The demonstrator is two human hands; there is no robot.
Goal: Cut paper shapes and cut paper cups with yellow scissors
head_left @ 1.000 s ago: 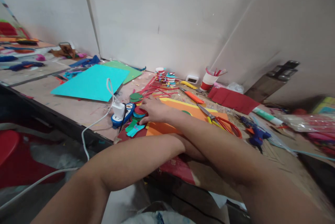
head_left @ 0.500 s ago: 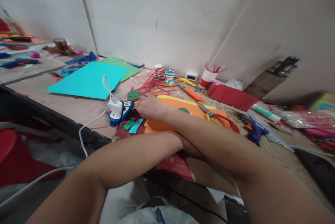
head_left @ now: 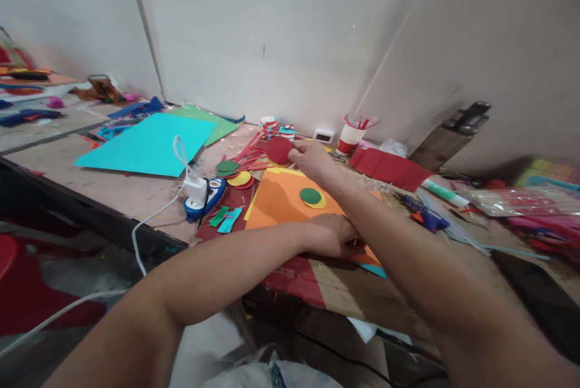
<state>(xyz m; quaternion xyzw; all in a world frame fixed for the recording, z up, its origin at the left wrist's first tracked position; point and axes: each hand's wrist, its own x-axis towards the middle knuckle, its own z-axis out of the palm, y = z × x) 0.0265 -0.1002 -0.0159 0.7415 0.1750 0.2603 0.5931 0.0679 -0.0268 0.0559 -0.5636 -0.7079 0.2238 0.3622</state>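
My right hand (head_left: 315,160) pinches the edge of a red paper circle (head_left: 278,150) above the back of the orange sheet. A yellow edge shows just under the circle. My left hand (head_left: 335,235) rests low on the orange paper (head_left: 276,197), its fingers curled and partly hidden behind my right forearm. What it grips, if anything, I cannot make out. Between the hands, a green circle (head_left: 310,196) lies on a yellow circle (head_left: 322,201), both on the orange sheet. To the left are green circles (head_left: 227,167) and another yellow circle (head_left: 238,178) over red ones.
A blue and white power strip (head_left: 206,199) with a white plug (head_left: 196,187) stands left, its cable hanging off the table. Behind it lies a turquoise sheet (head_left: 149,143). Further back are a paper cup (head_left: 350,136) and red strips (head_left: 254,149). A glue gun (head_left: 428,217) lies right.
My right hand has moved right and up from beside the green circles, now with a red circle. Yellow and red circles are uncovered there. My left hand has come into view from under my right forearm.
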